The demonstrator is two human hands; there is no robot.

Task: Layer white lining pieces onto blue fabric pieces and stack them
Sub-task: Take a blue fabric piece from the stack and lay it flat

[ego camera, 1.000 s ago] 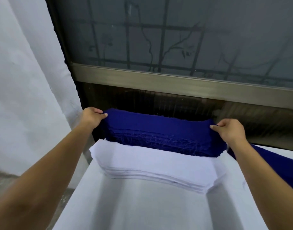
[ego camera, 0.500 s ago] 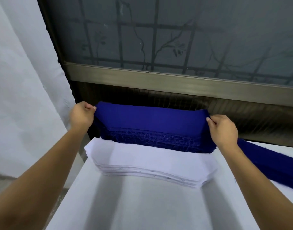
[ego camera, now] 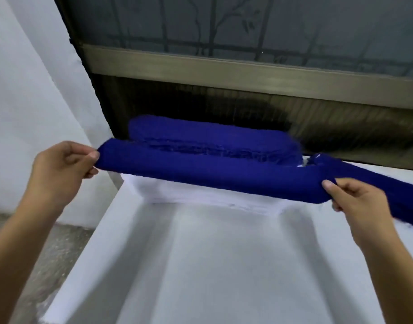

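White worktop (ego camera: 212,265) nearest. Left hand (ego camera: 60,174) and right hand (ego camera: 359,202) each pinch one end of a blue fabric piece (ego camera: 224,176), fingers closed on it. The piece hangs above the white lining stack (ego camera: 212,195), now drawn clear of the blue stack (ego camera: 212,136) behind, where both hands gripped half a second ago.

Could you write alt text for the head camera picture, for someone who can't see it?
A person's bare hands, left grip and right grip, pinch the two ends of a blue fabric piece, holding it over a stack of white lining pieces on a white table. A blue fabric stack lies behind, below a window.
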